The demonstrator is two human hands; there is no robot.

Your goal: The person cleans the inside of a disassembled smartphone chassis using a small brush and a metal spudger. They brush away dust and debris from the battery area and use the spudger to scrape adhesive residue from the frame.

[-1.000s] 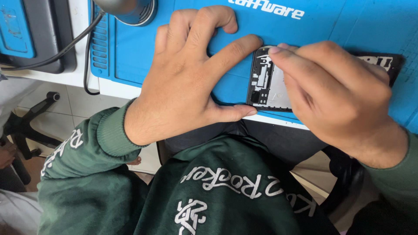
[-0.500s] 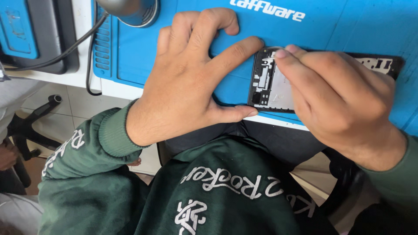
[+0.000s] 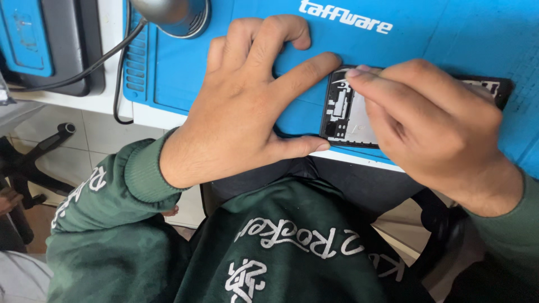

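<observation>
An opened black phone frame (image 3: 348, 115) lies flat on a blue work mat (image 3: 449, 39), its inner metal plate showing. My left hand (image 3: 247, 106) braces the frame's left end, index finger on the top corner and thumb on the bottom corner. My right hand (image 3: 432, 123) covers the middle of the frame, its fingertips pressed on the upper left part of the inside. Most of the frame's right half is hidden under my right hand; only its far right corner (image 3: 494, 90) shows.
A round grey lamp base (image 3: 171, 17) with a black cable (image 3: 106, 56) stands at the mat's top left. A dark tray with a blue insert (image 3: 33, 39) lies further left. The white table edge (image 3: 140, 115) runs below the mat. My green sweatshirt (image 3: 281, 241) fills the foreground.
Both hands hold nearly the same pose on the frame. My right fingertips have shifted slightly along the frame's upper left part.
</observation>
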